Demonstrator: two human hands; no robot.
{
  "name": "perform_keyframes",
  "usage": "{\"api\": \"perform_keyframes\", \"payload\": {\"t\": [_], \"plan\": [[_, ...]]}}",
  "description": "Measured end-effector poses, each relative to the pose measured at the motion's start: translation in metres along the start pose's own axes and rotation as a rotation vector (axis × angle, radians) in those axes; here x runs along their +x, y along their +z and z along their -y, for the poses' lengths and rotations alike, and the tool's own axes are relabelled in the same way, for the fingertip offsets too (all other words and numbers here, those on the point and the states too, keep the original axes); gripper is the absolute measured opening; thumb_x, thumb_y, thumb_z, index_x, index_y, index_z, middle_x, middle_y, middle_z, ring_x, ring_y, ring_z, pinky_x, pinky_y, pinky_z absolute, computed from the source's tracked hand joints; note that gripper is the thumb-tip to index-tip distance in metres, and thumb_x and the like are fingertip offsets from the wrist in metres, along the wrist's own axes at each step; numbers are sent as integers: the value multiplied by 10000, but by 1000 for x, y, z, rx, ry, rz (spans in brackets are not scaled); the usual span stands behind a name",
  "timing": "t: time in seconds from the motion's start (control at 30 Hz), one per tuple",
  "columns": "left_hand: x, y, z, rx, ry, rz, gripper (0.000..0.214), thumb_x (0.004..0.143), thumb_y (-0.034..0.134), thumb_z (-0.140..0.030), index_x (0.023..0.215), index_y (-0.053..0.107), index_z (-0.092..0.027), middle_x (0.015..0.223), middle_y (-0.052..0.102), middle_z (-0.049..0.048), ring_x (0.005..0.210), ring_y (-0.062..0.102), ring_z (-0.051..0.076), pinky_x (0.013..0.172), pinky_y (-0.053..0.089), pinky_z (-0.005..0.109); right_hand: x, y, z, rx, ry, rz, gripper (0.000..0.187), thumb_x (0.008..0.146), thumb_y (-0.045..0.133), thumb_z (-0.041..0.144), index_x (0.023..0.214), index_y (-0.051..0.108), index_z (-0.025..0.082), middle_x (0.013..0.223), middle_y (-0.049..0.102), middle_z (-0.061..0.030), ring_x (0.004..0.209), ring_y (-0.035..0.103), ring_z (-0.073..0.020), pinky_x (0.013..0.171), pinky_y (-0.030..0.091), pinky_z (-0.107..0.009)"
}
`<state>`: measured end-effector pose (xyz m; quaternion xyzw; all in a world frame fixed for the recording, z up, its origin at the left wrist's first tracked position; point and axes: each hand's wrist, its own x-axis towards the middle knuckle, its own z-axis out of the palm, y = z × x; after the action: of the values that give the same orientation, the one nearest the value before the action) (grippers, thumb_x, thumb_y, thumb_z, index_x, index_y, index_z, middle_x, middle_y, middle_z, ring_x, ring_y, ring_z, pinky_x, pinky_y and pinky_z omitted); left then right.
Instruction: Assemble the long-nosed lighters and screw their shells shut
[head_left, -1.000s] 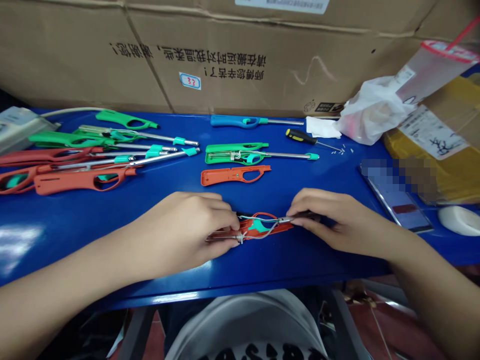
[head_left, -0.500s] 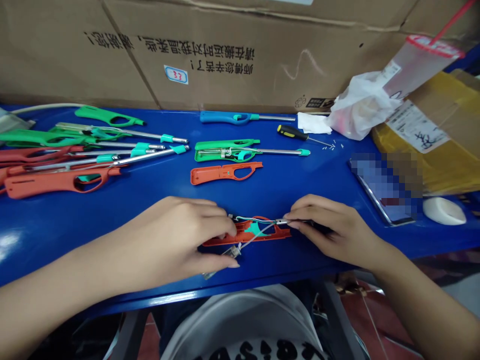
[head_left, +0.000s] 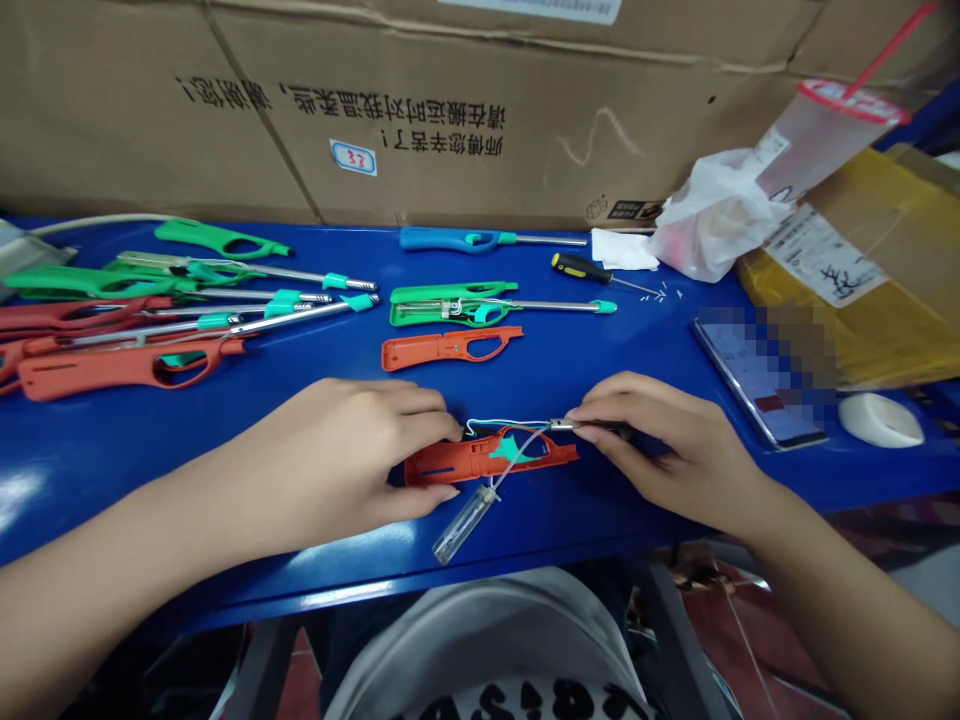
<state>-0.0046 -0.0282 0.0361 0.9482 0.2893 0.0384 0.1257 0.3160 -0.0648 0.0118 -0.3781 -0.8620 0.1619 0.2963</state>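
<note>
An orange lighter shell half [head_left: 480, 458] with a teal trigger lies on the blue table [head_left: 570, 370] in front of me. My left hand [head_left: 352, 455] curls round its left end, thumb and fingers closed on it. My right hand [head_left: 660, 445] pinches the metal tube at the shell's right end. A clear gas tank [head_left: 463, 522] hangs from a thin hose and lies loose near the table's front edge.
A pile of green and orange lighters [head_left: 150, 320] fills the left. An open green lighter [head_left: 465, 305] and an orange shell half [head_left: 450, 347] lie behind my hands. A screwdriver [head_left: 592, 270], a blue lighter [head_left: 480, 238], a plastic bag [head_left: 712, 215], a phone [head_left: 765, 375] and cardboard boxes [head_left: 450, 100] sit further back.
The clear gas tank has come out from under my left hand and swung toward the table's front edge. My left hand slid a little left along the shell.
</note>
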Motion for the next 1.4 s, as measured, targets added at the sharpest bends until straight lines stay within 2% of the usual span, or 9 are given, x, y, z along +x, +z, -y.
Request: {"api": "perform_keyframes", "payload": {"t": [0.17, 0.33, 0.53, 0.77, 1.0, 1.27, 1.4], "plan": [[1, 1, 1, 22, -39, 28, 243, 913, 749, -341, 1125, 766, -223, 1160, 786, 81, 912, 780, 278, 768, 632, 377, 0, -7, 2, 17, 1, 49, 195, 1003, 631, 103, 1136, 712, 221, 1031, 742, -44, 920, 729, -124, 811, 583, -217], [2, 2, 4, 7, -42, 15, 228, 920, 736, -343, 1111, 774, -225, 1154, 786, 87, 919, 779, 288, 784, 627, 387, -9, -9, -9, 7, -3, 124, 211, 1007, 630, 106, 1143, 740, 226, 1049, 743, -49, 910, 725, -134, 800, 585, -248], [2, 2, 5, -25, -29, 1, 217, 932, 722, -348, 1108, 774, -232, 1135, 788, 82, 927, 776, 296, 793, 620, 405, -14, 0, -23, -129, -94, 84, 210, 990, 638, 97, 1117, 758, 213, 1016, 751, -72, 896, 707, -186, 783, 570, -337], [0, 2, 3, -24, -34, -10, 194, 943, 695, -348, 1090, 771, -247, 1127, 787, 79, 920, 768, 286, 769, 602, 383, -13, 1, -25, -108, -128, 95, 231, 984, 622, 56, 1130, 745, 187, 1009, 728, -92, 897, 676, -185, 771, 557, -325], [-1, 3, 2, -1, -37, -21, 194, 938, 675, -324, 1088, 761, -236, 1133, 779, 92, 905, 763, 278, 744, 594, 373, -10, -1, -19, -240, -152, 140, 205, 1021, 561, 78, 1094, 714, 193, 1009, 745, -81, 876, 659, -188, 760, 530, -338], [0, 0, 6, 52, -68, -16, 205, 934, 637, -330, 1064, 756, -226, 1105, 788, 91, 899, 762, 299, 703, 568, 381, 7, 2, -13, -332, -48, 235, 246, 1056, 506, 152, 916, 705, 189, 849, 691, -54, 773, 571, -187, 720, 468, -346], [-1, -6, 10, 29, -98, -6, 196, 932, 637, -358, 1055, 754, -261, 1075, 784, 52, 892, 753, 275, 680, 535, 345, 20, 3, -17, -133, 29, 228, 185, 1036, 587, 191, 944, 748, 199, 898, 726, -54, 841, 643, -189, 786, 514, -341]]}}
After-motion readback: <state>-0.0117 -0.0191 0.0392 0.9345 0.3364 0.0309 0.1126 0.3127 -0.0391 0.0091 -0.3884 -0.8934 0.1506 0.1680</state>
